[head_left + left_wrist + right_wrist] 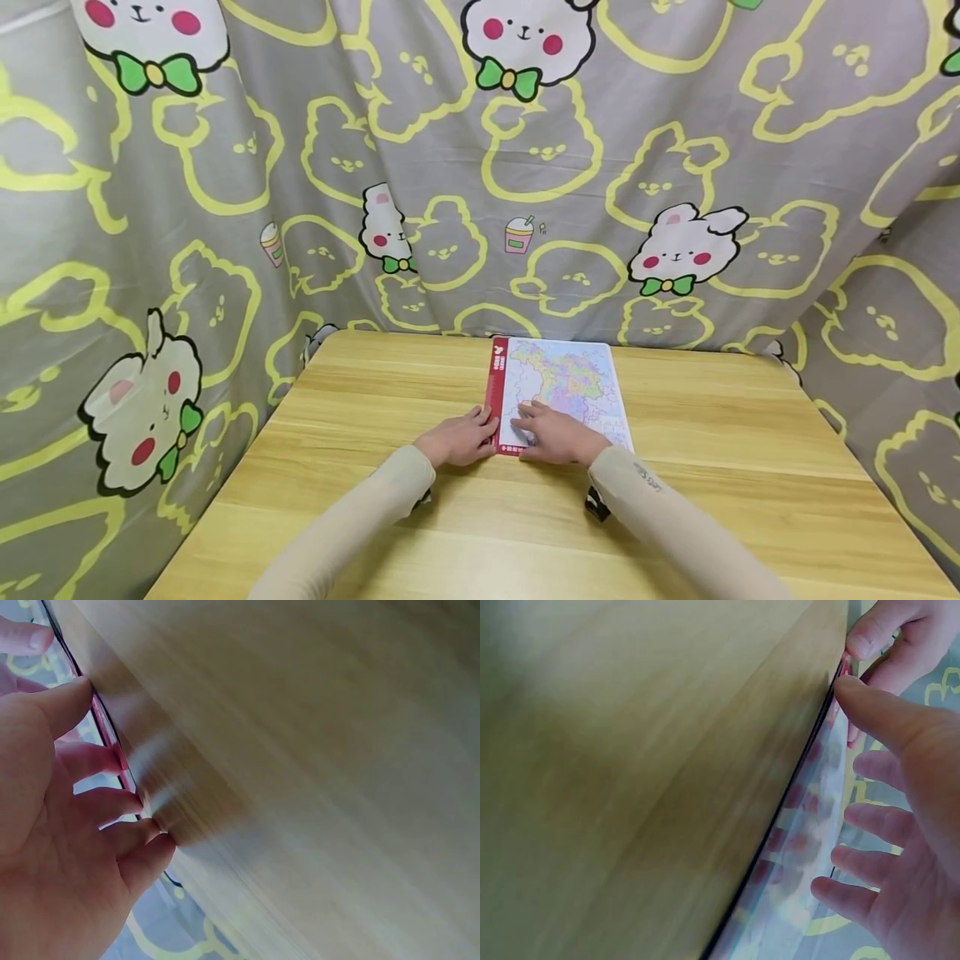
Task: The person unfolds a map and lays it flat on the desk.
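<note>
A flat map board (573,375) lies on the wooden table, showing a pastel multicoloured map with a red strip (496,383) down its left side. My left hand (459,439) rests at the near-left corner; in the left wrist view its slightly bent fingertips (154,855) touch the tabletop and the red edge. Over the board's near part is my right hand (558,435), fingers spread. From the right wrist, the right thumb (870,705) sits at the thin dark edge, while the other fingers stand apart above the glossy surface.
The light wooden table (375,375) extends around the board on both sides and toward me. A grey curtain (450,167) with yellow outlines and white cartoon rabbits hangs behind the table and along its sides.
</note>
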`<state>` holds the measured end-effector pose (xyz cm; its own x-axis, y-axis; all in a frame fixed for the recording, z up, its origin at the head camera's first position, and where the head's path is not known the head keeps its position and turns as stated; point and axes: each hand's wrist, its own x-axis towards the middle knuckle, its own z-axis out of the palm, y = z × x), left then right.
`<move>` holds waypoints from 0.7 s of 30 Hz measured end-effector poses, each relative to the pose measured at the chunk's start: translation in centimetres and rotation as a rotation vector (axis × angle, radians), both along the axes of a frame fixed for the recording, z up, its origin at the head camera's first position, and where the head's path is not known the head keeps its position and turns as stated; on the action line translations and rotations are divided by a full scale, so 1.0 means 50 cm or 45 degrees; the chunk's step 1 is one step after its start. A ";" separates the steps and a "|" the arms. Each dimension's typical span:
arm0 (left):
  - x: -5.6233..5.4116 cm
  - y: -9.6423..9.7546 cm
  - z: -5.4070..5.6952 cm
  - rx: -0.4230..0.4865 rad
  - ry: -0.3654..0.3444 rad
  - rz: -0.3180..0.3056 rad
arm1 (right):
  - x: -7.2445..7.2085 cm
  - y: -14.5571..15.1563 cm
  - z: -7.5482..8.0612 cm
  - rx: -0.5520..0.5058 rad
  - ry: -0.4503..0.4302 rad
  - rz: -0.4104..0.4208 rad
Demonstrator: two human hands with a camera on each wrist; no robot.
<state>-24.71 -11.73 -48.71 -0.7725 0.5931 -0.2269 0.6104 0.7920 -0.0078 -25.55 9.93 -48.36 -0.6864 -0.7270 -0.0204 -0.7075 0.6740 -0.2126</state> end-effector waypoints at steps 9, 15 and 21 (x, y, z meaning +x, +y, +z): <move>0.000 0.002 0.000 0.000 -0.008 0.017 | -0.006 -0.010 -0.005 0.020 -0.040 -0.032; -0.002 0.002 -0.004 -0.010 -0.012 0.026 | -0.008 -0.011 -0.007 0.018 -0.062 -0.029; -0.003 0.001 -0.007 -0.012 -0.003 0.016 | -0.008 -0.010 -0.007 0.048 -0.054 -0.004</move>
